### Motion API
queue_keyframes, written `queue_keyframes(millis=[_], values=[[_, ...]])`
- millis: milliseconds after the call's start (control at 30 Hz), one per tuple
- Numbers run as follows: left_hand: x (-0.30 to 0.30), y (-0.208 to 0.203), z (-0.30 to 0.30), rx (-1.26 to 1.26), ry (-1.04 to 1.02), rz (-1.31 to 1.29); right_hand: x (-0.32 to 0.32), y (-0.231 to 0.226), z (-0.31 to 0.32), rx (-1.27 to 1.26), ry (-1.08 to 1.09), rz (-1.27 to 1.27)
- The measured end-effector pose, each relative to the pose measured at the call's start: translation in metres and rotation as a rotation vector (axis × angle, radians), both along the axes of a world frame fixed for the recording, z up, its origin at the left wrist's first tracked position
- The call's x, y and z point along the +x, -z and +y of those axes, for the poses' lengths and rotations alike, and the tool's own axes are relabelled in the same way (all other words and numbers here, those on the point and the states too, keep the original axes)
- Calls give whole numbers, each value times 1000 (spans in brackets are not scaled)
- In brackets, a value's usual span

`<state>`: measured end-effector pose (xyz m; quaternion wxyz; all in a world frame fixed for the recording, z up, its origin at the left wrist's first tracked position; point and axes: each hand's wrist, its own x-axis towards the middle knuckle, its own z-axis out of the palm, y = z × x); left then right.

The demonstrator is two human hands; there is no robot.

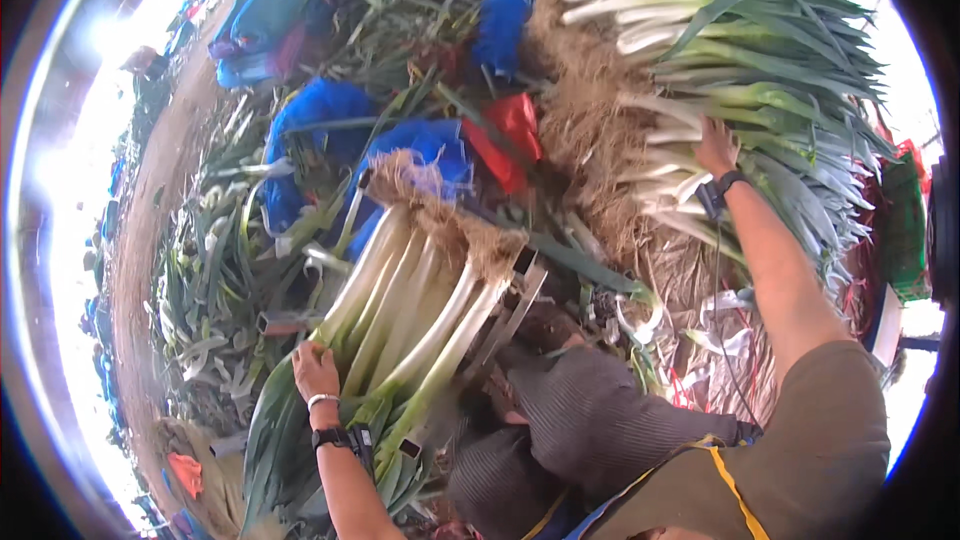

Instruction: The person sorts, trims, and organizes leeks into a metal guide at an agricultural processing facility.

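Observation:
A bunch of leeks lies on a metal rack in front of me, with its hairy roots pointing away. My left hand is closed on the outer leek at the left side of this bunch, where the white stalk turns to green leaf. To the right, a large pile of leeks has its roots facing left and its green leaves facing right. My right arm stretches out to it, and my right hand is closed around a pale leek stalk; some fingertips are hidden among the stalks.
Blue mesh bags and a red piece of cloth or plastic lie beyond the rack. Loose leek leaves cover the ground at left. At the far right stands a green crate. Brown sheeting lies beneath the pile.

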<state>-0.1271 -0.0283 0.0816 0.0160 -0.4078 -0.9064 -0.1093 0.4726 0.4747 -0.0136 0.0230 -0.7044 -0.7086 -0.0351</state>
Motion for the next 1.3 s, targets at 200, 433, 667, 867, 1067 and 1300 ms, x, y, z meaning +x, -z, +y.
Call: queue_keyframes(millis=[200, 433, 667, 867, 1067, 1300], values=[[-4, 7, -18, 48, -205, 0, -23, -5, -6, 79, -121, 12], [-3, 16, 3, 90, -46, -54, 2, -108, -52, 55, -280, 356], [-69, -3, -18, -630, 150, -1, -52, -288, -93, 169, -545, 1093], [99, -150, 90, 116, 229, -134, -83, -415, -132, 312, -825, 1691], [288, -291, 160, 682, 642, 333, -112, -479, -193, 470, -1007, 2086], [363, -343, 195, 932, 656, 752, -128, -474, -253, 250, -1046, 2624]])
